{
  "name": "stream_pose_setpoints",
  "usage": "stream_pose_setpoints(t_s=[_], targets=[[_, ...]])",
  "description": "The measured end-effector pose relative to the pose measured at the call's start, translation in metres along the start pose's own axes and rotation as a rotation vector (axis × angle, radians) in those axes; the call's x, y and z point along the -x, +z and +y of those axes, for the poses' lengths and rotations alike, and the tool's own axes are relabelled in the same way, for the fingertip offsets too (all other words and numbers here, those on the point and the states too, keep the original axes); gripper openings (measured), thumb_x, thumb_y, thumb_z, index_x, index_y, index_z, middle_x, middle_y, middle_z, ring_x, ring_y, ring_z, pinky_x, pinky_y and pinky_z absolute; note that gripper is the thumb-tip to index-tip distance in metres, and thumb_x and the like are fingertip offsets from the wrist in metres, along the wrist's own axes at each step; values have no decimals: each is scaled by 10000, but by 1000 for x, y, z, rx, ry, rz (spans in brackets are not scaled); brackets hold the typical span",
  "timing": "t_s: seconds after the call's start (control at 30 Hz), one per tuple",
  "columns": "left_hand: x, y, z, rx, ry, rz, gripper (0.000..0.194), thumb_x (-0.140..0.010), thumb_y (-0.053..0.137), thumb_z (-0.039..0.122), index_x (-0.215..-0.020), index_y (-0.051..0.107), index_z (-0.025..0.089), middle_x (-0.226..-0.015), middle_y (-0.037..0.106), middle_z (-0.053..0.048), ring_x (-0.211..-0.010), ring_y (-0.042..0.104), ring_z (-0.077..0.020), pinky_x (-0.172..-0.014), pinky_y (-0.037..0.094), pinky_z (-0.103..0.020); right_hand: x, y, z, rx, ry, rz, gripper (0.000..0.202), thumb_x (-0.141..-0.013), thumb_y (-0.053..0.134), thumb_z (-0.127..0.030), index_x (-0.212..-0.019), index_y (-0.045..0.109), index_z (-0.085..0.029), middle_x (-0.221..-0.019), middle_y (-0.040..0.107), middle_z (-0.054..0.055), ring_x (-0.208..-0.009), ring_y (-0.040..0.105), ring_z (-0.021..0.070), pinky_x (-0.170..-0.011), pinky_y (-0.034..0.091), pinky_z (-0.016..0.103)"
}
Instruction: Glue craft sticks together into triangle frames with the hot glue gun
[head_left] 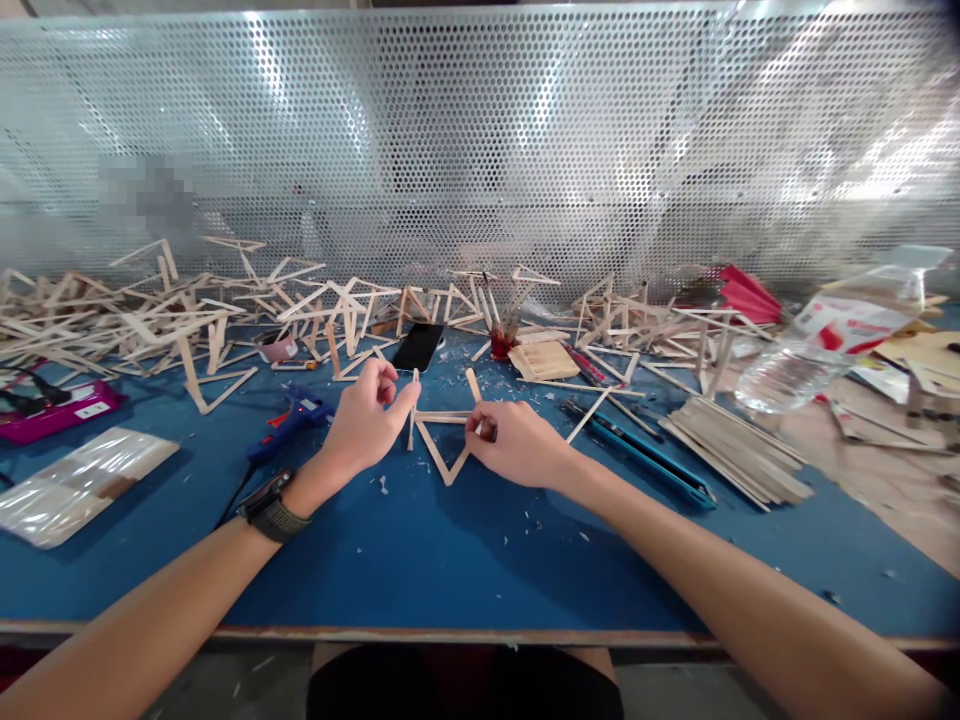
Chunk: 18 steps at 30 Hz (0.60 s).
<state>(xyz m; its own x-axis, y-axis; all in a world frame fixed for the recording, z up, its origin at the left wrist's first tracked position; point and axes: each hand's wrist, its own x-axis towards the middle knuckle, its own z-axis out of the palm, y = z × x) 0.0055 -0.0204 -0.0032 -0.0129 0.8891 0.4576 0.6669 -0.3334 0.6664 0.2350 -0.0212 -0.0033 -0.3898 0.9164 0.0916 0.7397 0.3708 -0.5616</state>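
Near the middle of the blue table, a triangle of wooden sticks [437,455] has its point toward me. My left hand [369,412] is at its left, thumb and index finger touching an upright stick [411,430] beside the triangle's left corner. The other fingers of that hand are curled. My right hand [517,440] is at the triangle's right side, fingers pinched together around something small that I cannot make out. Behind these fingers a rounded stick end [472,384] sticks up.
Stick frames [150,320] are heaped along the back before a perforated metal screen [480,130]. At left lie a glue gun [289,425] and a purple power strip [67,410]. A phone [418,348], blue cutter [652,458], loose sticks [735,450] and plastic bottle [832,335] also surround my hands.
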Motion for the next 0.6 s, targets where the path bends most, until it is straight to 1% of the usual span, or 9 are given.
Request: stream_pose_setpoints(t_s=[0.07,0.17,0.23,0.27,0.33,0.37,0.4,0.5,0.6], targets=[[1,0,-1,-6,0,-64,271,-947,551,486,-924,458,233,-704,491,35,-628,487,-157,-645,388,-297,-2,-3,1,9,24,17,161,-865,585,-322,-807,683,-208,-796,716,29,-672,569,154,-576,330,274],[3,1,-4,-69,-31,-231,335,-948,523,559,-970,450,232,-753,503,22,-610,513,-159,-606,378,-299,-7,-10,6,40,96,55,300,-923,500,-373,-731,658,-206,-691,666,30,-631,547,163,-559,310,286],[3,3,-8,-140,-55,-330,386,-929,531,594,-1018,445,228,-778,526,12,-599,534,-165,-577,367,-301,-10,-13,11,50,137,102,297,-916,536,-453,-807,676,-214,-730,686,36,-656,566,176,-557,315,283],[3,4,-9,-176,-59,-363,409,-916,545,600,-1045,444,225,-784,539,7,-601,545,-172,-570,365,-303,-11,-14,14,43,143,118,302,-904,566,-495,-872,680,-217,-781,707,41,-673,578,179,-554,320,280],[3,5,-11,-238,-45,-399,457,-894,568,601,-1106,441,217,-791,555,-1,-610,559,-187,-564,367,-309,-12,-14,19,17,141,138,354,-884,604,-551,-1003,670,-224,-852,730,45,-683,591,179,-541,328,275],[3,5,-11,-262,-31,-409,479,-888,573,600,-1135,439,212,-792,559,-4,-617,564,-193,-566,371,-313,-13,-13,21,11,126,136,355,-882,615,-549,-1027,667,-229,-860,735,41,-681,595,176,-540,334,274],[3,5,-11,-277,-17,-415,502,-884,578,598,-1164,436,207,-795,562,-7,-628,572,-200,-572,378,-316,-13,-13,22,10,102,133,334,-886,621,-532,-1027,674,-234,-859,738,36,-678,597,172,-545,341,274],[3,4,-10,-301,16,-423,554,-869,601,593,-1211,435,190,-805,571,-18,-663,598,-219,-595,398,-329,-14,-10,23,30,17,134,219,-902,625,-440,-949,725,-250,-847,746,18,-674,602,159,-583,367,278],[3,3,-9,-299,27,-427,595,-856,628,586,-1248,436,181,-815,585,-27,-687,617,-233,-604,413,-337,-16,-9,24,45,-37,157,191,-908,632,-392,-923,763,-254,-860,756,16,-684,612,156,-616,387,283]])
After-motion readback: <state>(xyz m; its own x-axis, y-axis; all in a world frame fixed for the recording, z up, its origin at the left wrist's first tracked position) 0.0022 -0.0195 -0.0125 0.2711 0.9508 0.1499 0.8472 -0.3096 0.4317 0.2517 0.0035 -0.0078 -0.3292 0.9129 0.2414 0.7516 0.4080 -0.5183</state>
